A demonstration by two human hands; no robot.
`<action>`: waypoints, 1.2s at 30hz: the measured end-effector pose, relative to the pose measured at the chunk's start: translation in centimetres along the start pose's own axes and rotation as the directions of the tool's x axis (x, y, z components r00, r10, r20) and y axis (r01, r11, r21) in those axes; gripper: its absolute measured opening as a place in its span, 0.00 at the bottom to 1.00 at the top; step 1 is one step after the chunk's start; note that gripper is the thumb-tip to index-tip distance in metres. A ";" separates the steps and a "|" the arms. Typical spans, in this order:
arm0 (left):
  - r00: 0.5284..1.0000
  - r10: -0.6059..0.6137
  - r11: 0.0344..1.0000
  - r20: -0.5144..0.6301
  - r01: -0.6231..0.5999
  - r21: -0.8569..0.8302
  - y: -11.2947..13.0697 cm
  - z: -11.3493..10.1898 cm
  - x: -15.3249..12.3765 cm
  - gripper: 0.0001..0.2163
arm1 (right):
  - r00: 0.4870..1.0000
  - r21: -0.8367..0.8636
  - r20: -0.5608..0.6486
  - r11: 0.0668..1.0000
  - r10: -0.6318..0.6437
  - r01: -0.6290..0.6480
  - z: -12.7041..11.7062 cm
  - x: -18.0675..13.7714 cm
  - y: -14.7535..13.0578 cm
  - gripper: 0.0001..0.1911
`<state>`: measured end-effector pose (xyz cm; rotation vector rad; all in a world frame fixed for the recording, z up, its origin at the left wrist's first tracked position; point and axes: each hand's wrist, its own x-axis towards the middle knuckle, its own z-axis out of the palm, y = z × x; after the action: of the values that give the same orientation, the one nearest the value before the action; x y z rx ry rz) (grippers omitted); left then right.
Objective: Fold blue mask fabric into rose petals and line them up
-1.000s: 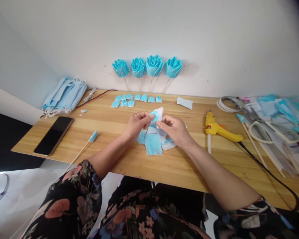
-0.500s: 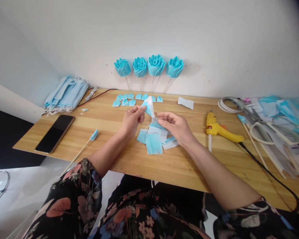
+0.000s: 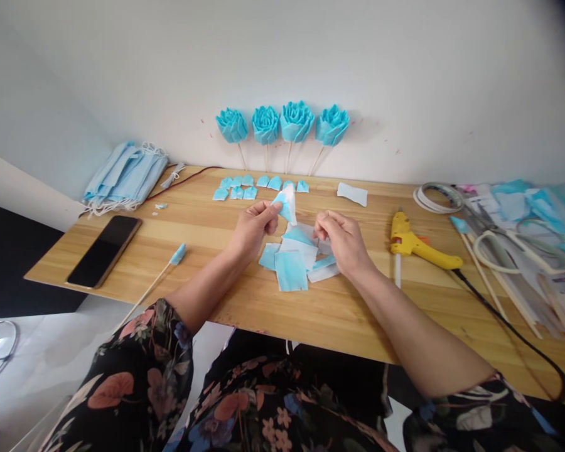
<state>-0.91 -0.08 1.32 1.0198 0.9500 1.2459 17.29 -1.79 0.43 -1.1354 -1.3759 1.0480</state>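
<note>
My left hand (image 3: 252, 229) pinches a small folded blue-and-white fabric piece (image 3: 286, 204) and holds it up above the wooden table (image 3: 216, 251). My right hand (image 3: 341, 242) is closed, its fingertips down on a loose pile of cut blue and white fabric squares (image 3: 292, 257) in front of me; what it pinches I cannot make out. Just beyond the hands lies a row of several small folded blue petals (image 3: 258, 187). Several finished blue fabric roses on sticks (image 3: 282, 125) lean against the wall behind.
A stack of blue face masks (image 3: 122, 176) and a black phone (image 3: 104, 250) lie at the left, with a blue-tipped stick (image 3: 155, 282) nearby. A yellow glue gun (image 3: 419, 245) with black cord, tape rolls (image 3: 435, 196), scissors and scraps (image 3: 513, 232) fill the right side.
Both hands held the folded piece together; the right hand let go and dropped to the pile of squares, while the left hand kept the piece and lifted it slightly toward the far side.
</note>
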 end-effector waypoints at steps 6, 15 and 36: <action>0.999 0.002 1.000 0.037 -0.002 0.003 -0.2 0.0 0.0 0.20 | 0.999 -0.026 -0.031 1.000 -0.007 0.006 -0.1 0.0 0.5 0.30; 0.999 0.008 1.000 0.053 -0.009 0.010 -0.2 0.0 0.0 0.20 | 0.999 0.070 0.005 0.997 0.041 -0.041 0.4 0.0 0.2 0.17; 1.000 -0.006 1.000 0.028 0.006 0.019 -0.7 -0.1 0.2 0.20 | 0.703 -0.259 0.558 0.712 -0.441 0.653 1.1 -1.9 -1.5 0.27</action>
<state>-0.74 0.06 0.62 1.0459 0.9446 1.2167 16.14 -3.98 1.41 -0.6736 -2.2629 0.5591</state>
